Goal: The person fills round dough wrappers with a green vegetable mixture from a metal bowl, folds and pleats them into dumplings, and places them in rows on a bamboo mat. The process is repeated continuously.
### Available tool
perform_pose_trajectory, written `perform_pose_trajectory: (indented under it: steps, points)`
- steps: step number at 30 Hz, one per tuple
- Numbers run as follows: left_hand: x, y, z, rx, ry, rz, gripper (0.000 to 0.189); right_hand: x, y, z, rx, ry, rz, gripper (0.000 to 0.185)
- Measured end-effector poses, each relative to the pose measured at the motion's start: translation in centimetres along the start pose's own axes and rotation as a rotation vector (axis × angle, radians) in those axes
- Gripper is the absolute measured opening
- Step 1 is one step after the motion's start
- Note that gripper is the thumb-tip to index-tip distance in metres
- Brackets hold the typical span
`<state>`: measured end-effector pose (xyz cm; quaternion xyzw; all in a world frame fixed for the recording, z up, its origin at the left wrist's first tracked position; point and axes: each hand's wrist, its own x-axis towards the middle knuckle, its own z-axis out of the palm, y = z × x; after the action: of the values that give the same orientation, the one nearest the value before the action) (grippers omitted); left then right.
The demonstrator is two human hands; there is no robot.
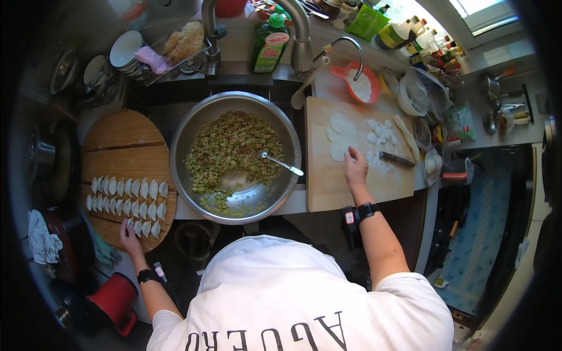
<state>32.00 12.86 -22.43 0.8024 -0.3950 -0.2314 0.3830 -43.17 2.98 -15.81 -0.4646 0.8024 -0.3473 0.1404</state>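
My left hand (128,239) is at the front row of folded dumplings on a round slatted wooden board (123,136). Its fingertips are around the row's leftmost dumpling (130,222); whether they still grip it firmly is hard to see. Over a wooden cutting board (322,184), my right hand (356,169) holds nothing, its fingertips beside a stack of round dough wrappers (340,131). Between the boards sits a large steel bowl (175,175) of chopped green filling (235,145). A metal spoon (283,164) leans from the filling over the bowl's right rim.
Small dough pieces (381,133), a dough roll (406,136) and a dark rolling pin (396,159) lie on the cutting board's right half. Behind it is a red colander-like bowl of flour (361,85). Faucet (301,52) and soap bottle (270,44) stand at the back. A red pitcher (115,302) is lower left.
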Motion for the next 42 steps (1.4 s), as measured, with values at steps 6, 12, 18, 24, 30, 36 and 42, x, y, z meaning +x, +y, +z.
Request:
perform_pose_trajectory:
  steps: [6, 12, 18, 24, 30, 36, 42]
  points:
    - [0.0, 2.1, -1.2, -0.048, 0.116, -0.021, 0.037, 5.7, 3.7, 1.1, -0.171, 0.001, -0.101, 0.033]
    - [0.1, 8.7, 3.1, -0.121, -0.007, 0.26, 0.031, 8.5, 5.2, 1.1, -0.342, -0.168, 0.044, 0.026]
    - [-4.4, 24.3, 12.2, -0.307, -0.279, 0.405, 0.029, 9.5, 4.1, 0.3, -0.33, -0.253, 0.046, 0.029]
    - [-7.5, 31.4, 16.9, -0.373, -0.573, 0.4, 0.026, 9.7, 4.7, 0.7, -0.29, -0.244, 0.089, 0.025]
    - [-8.7, 32.9, 18.7, -0.459, -0.74, 0.3, 0.024, 9.3, 3.3, -0.4, -0.235, -0.278, 0.122, 0.018]
    - [-9.3, 33.3, 19.3, -0.536, -0.893, 0.205, 0.028, 9.0, 3.8, -1.6, -0.011, -0.17, -0.008, 0.019]
    - [-9.8, 34.6, 20.0, -0.489, -1.01, 0.274, 0.03, 8.8, 3.3, -2.5, -0.085, -0.213, 0.163, 0.037]
